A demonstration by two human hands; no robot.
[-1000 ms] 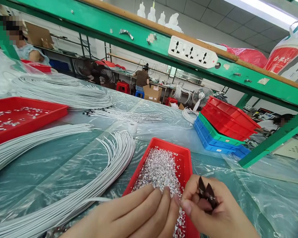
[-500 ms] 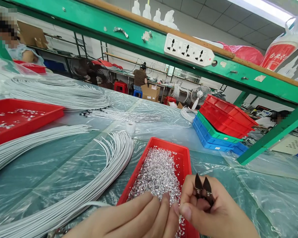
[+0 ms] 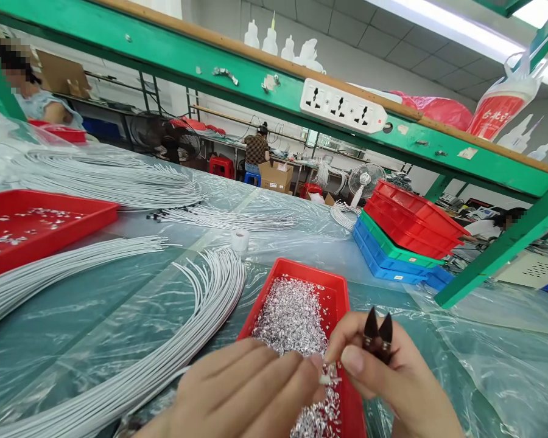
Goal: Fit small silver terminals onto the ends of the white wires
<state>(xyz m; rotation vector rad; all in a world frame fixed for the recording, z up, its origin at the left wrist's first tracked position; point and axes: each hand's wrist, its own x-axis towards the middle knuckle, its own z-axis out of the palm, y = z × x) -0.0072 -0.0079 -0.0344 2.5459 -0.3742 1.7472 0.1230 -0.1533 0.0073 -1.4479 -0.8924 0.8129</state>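
My left hand point(image 3: 242, 389) is closed, its fingertips pinching a white cable whose short tip point(image 3: 325, 378) pokes out past them. Most of that cable is hidden by the hand. In my right hand point(image 3: 406, 383) is a pair of pliers with dark pointed jaws point(image 3: 378, 334) sticking up, slightly apart; the handles are hidden in the palm. The right thumb and forefinger are a little apart, close to the cable tip. Beneath both hands lies a red tray point(image 3: 342, 289) heaped with small shiny metal pieces point(image 3: 292, 310).
A bundle of white cables point(image 3: 210, 316) curves along the left, with more bundles behind. Another red tray point(image 3: 86, 222) stands far left. A white roll point(image 3: 240, 239) sits mid-table. Stacked bins point(image 3: 402, 231) stand right, below a green shelf beam point(image 3: 237, 73) with a power strip point(image 3: 342, 106).
My right thumb and forefinger have parted from the left fingertips, baring the white cable tip. The pliers have risen slightly, and the left hand has turned a little.
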